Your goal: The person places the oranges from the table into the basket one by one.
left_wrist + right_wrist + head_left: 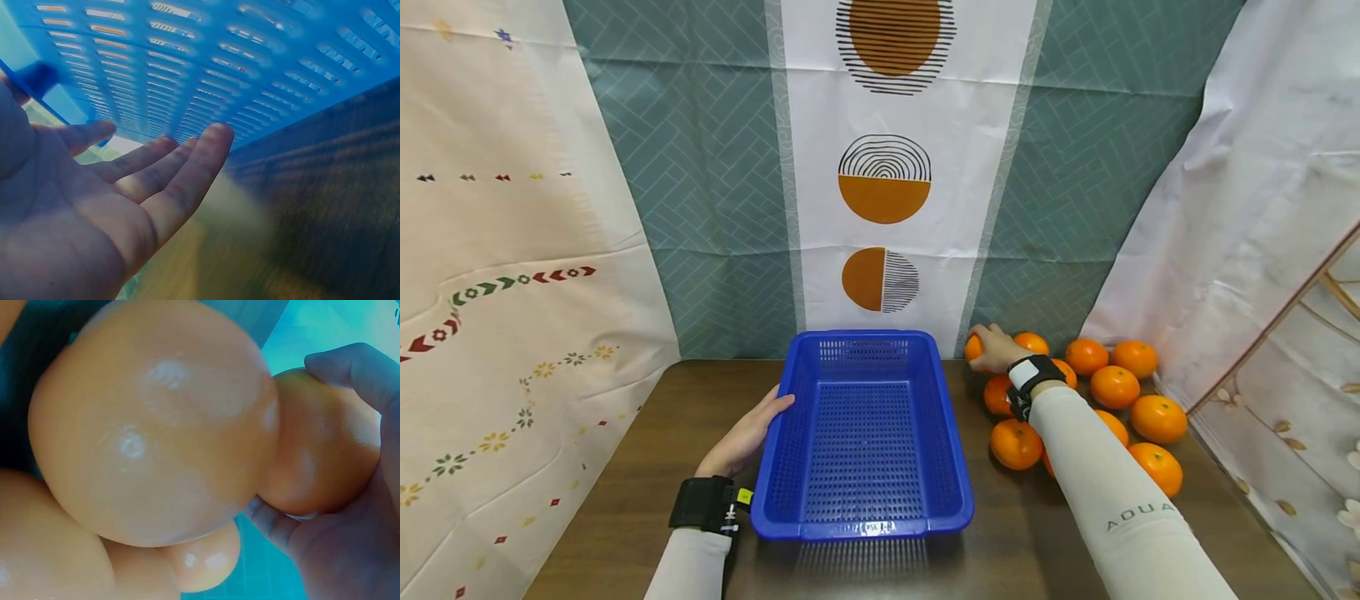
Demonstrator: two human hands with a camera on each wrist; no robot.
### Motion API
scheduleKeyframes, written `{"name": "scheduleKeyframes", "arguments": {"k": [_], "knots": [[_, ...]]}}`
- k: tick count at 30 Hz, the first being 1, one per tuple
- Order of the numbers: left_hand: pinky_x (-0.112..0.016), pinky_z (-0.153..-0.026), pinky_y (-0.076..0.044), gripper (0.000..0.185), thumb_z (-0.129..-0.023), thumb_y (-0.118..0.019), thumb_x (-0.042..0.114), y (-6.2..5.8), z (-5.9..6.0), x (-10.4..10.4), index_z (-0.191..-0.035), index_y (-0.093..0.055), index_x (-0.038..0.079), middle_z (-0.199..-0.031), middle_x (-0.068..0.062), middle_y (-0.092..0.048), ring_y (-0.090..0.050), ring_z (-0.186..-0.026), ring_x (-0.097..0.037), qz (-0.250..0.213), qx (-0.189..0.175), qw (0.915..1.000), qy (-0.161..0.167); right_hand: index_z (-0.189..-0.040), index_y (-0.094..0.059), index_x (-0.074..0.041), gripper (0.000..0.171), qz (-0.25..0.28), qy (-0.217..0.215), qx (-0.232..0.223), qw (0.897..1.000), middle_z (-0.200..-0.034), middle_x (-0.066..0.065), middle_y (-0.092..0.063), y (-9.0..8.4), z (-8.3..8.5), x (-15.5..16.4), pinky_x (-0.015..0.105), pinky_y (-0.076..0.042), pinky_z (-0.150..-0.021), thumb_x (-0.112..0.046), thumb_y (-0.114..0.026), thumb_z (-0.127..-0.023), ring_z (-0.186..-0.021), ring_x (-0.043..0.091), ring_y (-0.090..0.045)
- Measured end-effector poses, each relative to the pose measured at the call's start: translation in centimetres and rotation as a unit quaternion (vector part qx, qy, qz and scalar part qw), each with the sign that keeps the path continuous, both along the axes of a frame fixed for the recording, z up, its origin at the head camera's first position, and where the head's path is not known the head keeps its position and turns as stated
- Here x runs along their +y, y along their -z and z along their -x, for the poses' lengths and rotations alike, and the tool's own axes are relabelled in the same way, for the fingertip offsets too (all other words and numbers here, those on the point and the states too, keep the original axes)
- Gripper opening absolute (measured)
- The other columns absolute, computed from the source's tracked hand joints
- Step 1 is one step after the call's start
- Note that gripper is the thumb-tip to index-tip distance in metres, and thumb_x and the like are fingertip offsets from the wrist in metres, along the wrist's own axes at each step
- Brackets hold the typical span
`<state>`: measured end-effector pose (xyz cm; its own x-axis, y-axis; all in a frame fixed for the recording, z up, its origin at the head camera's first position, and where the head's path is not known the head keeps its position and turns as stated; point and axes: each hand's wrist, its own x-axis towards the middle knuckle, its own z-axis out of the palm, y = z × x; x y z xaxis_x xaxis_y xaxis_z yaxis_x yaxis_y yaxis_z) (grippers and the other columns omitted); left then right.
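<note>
A blue perforated plastic basket [790,467] stands empty in the middle of a dark wooden table. My left hand [747,435] lies flat against its left wall with straight fingers [187,169] beside the basket wall [206,69]. To the right lies a pile of several oranges [1115,387]. My right hand [994,348] reaches to the far left of that pile and curls round one orange [972,347], also seen in the right wrist view as the held orange [319,456] behind a larger near orange [150,425].
Patterned cloth hangs behind the table and on both sides, close to the orange pile on the right. The table's front edge [1000,575] is near me. A wooden frame [1285,317] shows at the far right.
</note>
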<state>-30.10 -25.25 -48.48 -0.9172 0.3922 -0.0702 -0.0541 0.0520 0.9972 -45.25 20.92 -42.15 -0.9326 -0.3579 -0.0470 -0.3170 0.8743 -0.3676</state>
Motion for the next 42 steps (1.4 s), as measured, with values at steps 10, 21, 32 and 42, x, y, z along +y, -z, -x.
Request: {"name": "scheduleKeyframes", "arguments": {"k": [10, 21, 32, 42], "knots": [[-0.047, -0.098, -0.054, 0.067, -0.113, -0.038, 0.046, 0.2, 0.2, 0.0, -0.168, -0.005, 0.030, -0.162, -0.024, -0.032, -0.054, -0.130, -0.043, -0.005, 0.001, 1.0000, 0.000, -0.143, -0.038, 0.006, 0.072, 0.033, 0.031, 0.013, 0.999, -0.132, 0.031, -0.047, -2.1, -1.8, -1.7, 0.055, -0.048, -0.094, -0.013, -0.074, -0.084, -0.112, 0.050, -0.050], [-0.043, -0.099, -0.051, 0.068, -0.112, -0.039, 0.048, 0.2, 0.0, -0.1, -0.169, -0.006, 0.027, -0.164, -0.020, -0.030, -0.050, -0.133, -0.041, 0.004, 0.001, 0.9999, -0.012, -0.151, -0.044, 0.000, 0.077, 0.072, 0.021, 0.072, 0.995, -0.133, 0.030, -0.048, -3.3, -1.5, -2.7, 0.056, -0.049, -0.096, -0.017, -0.079, -0.085, -0.117, 0.048, -0.050], [-0.047, -0.106, -0.046, 0.068, -0.112, -0.038, 0.048, 0.4, 0.1, 0.0, -0.169, -0.005, 0.027, -0.168, -0.017, -0.025, -0.042, -0.141, -0.043, 0.003, 0.005, 0.9999, -0.009, -0.153, -0.040, 0.003, 0.081, 0.128, 0.016, 0.094, 0.987, -0.137, 0.029, -0.046, -3.8, -2.1, -3.2, 0.054, -0.051, -0.100, -0.015, -0.082, -0.086, -0.118, 0.042, -0.054], [-0.051, -0.108, -0.045, 0.070, -0.112, -0.038, 0.050, 0.5, 0.0, 0.0, -0.169, -0.006, 0.026, -0.167, -0.019, -0.026, -0.043, -0.141, -0.043, 0.018, 0.007, 0.9996, -0.021, -0.149, -0.037, 0.003, 0.083, 0.224, 0.028, 0.075, 0.971, -0.134, 0.026, -0.052, -4.3, -2.3, -4.1, 0.049, -0.052, -0.092, -0.018, -0.084, -0.084, -0.109, 0.040, -0.059]]}}
